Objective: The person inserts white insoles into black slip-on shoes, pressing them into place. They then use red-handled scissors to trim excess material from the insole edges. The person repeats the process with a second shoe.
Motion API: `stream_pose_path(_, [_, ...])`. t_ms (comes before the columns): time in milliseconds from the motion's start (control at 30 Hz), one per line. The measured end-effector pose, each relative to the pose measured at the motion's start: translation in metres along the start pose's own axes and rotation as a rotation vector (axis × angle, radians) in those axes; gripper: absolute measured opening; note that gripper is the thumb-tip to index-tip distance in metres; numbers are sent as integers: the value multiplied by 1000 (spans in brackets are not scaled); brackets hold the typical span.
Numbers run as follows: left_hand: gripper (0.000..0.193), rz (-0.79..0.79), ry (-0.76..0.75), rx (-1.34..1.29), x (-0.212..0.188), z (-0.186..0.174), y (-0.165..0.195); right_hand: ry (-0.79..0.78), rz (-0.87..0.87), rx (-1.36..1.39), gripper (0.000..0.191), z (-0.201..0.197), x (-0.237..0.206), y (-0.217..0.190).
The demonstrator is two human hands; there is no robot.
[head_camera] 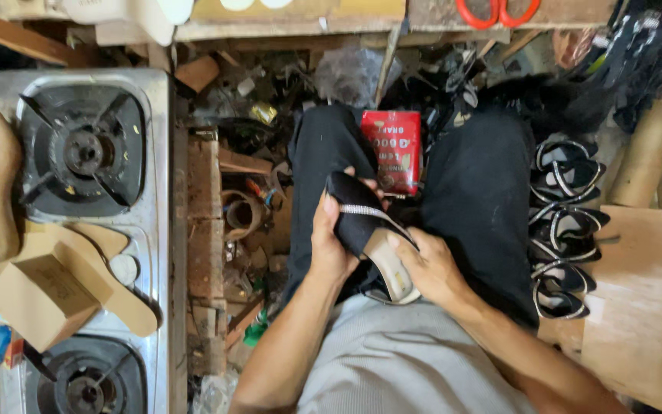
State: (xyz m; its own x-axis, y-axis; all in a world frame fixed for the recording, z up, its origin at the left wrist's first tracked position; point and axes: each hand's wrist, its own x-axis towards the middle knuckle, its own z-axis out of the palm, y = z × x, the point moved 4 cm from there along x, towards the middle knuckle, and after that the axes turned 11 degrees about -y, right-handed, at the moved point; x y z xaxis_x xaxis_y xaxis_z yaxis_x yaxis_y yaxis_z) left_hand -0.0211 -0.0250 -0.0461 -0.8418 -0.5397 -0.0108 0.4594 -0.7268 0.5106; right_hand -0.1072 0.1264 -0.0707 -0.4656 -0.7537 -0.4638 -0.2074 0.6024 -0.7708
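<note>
While the person sits with knees apart, there's barely any free room: the lap is the only open patch, hemmed in by a two-burner gas stove (86, 222) on one side and a plywood board (637, 307) on the other. Both hands work over the lap on a black sandal (362, 218) with a sparkly strap and a beige insole. The left hand (332, 245) wraps round the sandal's side, fingers curled shut on it, thumb up near the toe end. The right hand (432, 268) grips the heel end, thumb pressed on the insole, fingers closed underneath.

Just past the sandal, between the knees, stands a red tin (392, 151); can't tell what's in it. A row of finished black sandals (565, 230) lies along the board's edge, right against the trouser leg. On the stove sit a cardboard box (36, 299) and tan sole cutouts (116, 291). The floor gap by the stove is jammed with scraps and a tape roll (243, 215). Orange-handled scissors (496, 11) lie on the shelf up top.
</note>
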Motion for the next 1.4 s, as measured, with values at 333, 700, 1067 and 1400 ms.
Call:
stream_pose_path(333, [66, -41, 106, -136, 0, -22, -7, 22, -85, -71, 32, 4, -8, -3])
stream_pose_path(700, [71, 43, 55, -158, 4, -31, 15, -372, -138, 1091, 60, -3, -27, 16])
stream_pose_path(1067, [76, 49, -54, -161, 16, -4, 19, -73, -259, 247, 34, -8, -21, -16])
stream_pose_path(1400, [73, 27, -91, -205, 17, 11, 11, 147, -385, 32, 35, -23, -32, -41])
